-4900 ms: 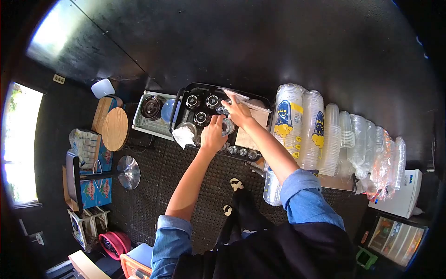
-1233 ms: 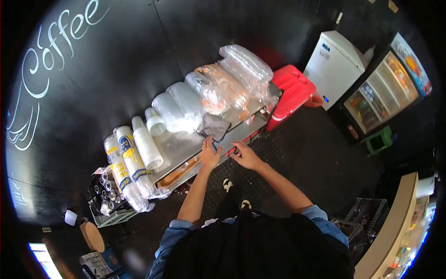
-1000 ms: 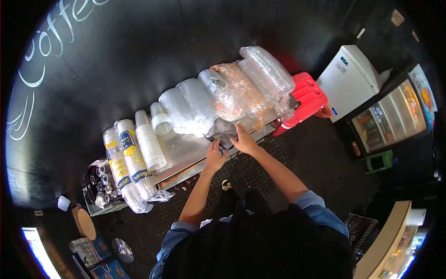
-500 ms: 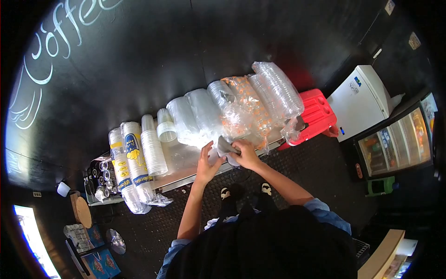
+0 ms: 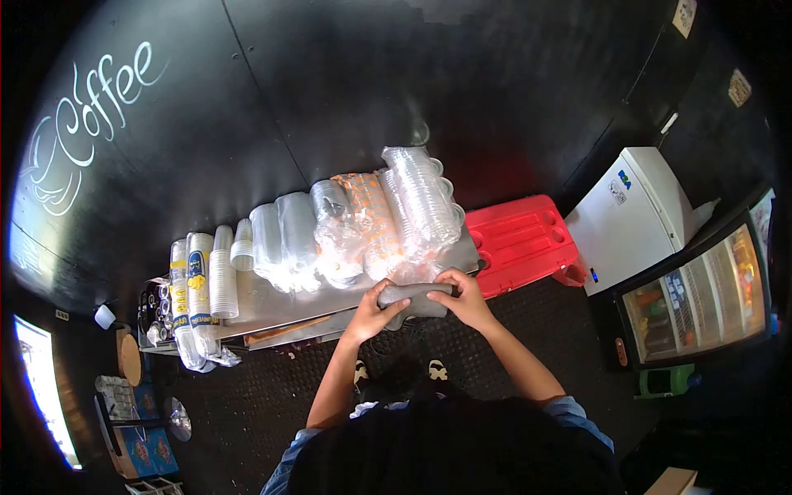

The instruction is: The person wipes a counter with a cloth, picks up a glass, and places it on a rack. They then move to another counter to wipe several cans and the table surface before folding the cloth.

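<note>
A grey cloth (image 5: 421, 299) is stretched between my two hands at the front edge of the metal table (image 5: 330, 307). My left hand (image 5: 375, 309) grips its left end, with the thumb on top. The right end is in my right hand (image 5: 466, 301), fingers closed round it. Just beyond the hands lie clear plastic bags of stacked lids (image 5: 423, 198) and an orange-patterned bag of cups (image 5: 371, 219). Further left on the table are stacked clear cups (image 5: 223, 276) and yellow-and-blue sleeves of cups (image 5: 198, 276).
To the right of the table sits a red cooler box (image 5: 524, 239). Beyond it stand a white freezer (image 5: 635, 214) and a glass-door fridge (image 5: 701, 289). A green container (image 5: 664, 381) is on the floor. Cup holders (image 5: 157, 309) fill the table's left end.
The view has turned and shifted to the right along the table. My hands have moved further apart, and the grey cloth, bunched before, is now spread out between them.
</note>
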Demonstrator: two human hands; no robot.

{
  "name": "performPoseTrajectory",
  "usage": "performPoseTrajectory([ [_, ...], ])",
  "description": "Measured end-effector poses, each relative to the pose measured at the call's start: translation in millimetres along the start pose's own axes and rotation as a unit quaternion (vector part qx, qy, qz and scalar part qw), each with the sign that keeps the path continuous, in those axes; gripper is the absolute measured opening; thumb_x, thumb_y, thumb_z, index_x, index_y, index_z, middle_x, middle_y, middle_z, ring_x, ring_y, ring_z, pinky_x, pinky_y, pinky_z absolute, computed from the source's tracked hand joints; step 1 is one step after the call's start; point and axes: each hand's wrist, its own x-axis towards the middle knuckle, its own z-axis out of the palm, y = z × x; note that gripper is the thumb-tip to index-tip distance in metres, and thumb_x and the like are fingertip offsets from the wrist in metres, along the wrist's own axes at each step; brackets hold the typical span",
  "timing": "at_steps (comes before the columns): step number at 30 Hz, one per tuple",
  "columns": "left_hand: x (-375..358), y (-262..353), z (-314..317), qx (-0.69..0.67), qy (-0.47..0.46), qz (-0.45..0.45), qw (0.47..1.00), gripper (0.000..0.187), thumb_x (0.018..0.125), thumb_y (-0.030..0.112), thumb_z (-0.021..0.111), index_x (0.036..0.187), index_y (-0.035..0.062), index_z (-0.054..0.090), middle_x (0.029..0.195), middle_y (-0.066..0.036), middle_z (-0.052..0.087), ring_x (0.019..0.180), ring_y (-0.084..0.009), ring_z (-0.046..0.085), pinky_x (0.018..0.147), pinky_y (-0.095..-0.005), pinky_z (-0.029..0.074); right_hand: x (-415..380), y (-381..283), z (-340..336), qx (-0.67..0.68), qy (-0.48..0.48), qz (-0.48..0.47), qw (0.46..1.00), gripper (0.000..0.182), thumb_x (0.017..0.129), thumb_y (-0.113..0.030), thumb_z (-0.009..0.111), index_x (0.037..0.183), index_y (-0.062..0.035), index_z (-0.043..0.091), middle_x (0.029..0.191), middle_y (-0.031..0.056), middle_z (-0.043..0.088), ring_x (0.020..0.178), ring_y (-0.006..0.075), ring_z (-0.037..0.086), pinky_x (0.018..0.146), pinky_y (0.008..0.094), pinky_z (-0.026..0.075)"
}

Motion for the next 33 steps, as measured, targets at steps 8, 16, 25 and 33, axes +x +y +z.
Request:
performPoseTrajectory([
  [8,-2,-1,42,-0.001,0.118,0.026,0.993,0.030,0.084,0.016,0.068,0.104,-0.0035,0.056,0.089,-0.006,0.064,0.082,-0.0128,0.057,0.077,-0.0283,0.046,-16,30,-29,0.076,0.010,0.061,0.995,0.025,0.079,-0.003,0.070,0.098,-0.0049,0.053,0.089,-0.0004,0.061,0.079,0.0024,0.052,0.063,0.0185,0.038],
  [16,-3,29,16,-0.051,0.050,-0.033,0.997,0.027,0.086,0.012,0.066,0.106,-0.0033,0.057,0.097,-0.007,0.062,0.089,-0.0096,0.054,0.080,-0.0264,0.045,5,-4,-8,-0.026,-0.007,-0.074,0.997,0.057,0.073,-0.019,0.076,0.122,-0.0029,0.050,0.114,0.0096,0.059,0.107,0.0208,0.055,0.091,0.0334,0.042],
  [25,8,56,-27,0.030,0.103,0.035,0.994,0.025,0.087,0.004,0.060,0.110,-0.0016,0.051,0.097,-0.006,0.059,0.092,-0.0107,0.052,0.080,-0.0246,0.042,44,-23,17,-0.114,-0.153,-0.017,0.981,0.033,0.079,-0.013,0.069,0.105,0.0018,0.056,0.099,0.0133,0.061,0.092,0.0219,0.060,0.081,0.0342,0.047],
  [33,21,40,-59,-0.007,0.187,0.050,0.981,0.023,0.093,0.014,0.054,0.111,-0.0004,0.055,0.089,-0.003,0.057,0.082,-0.0097,0.050,0.075,-0.0241,0.042,143,-7,-21,-0.392,0.109,-0.135,0.903,0.086,0.072,-0.045,0.072,0.134,-0.0036,0.030,0.122,0.0229,0.045,0.113,0.0371,0.049,0.092,0.0421,0.043],
])
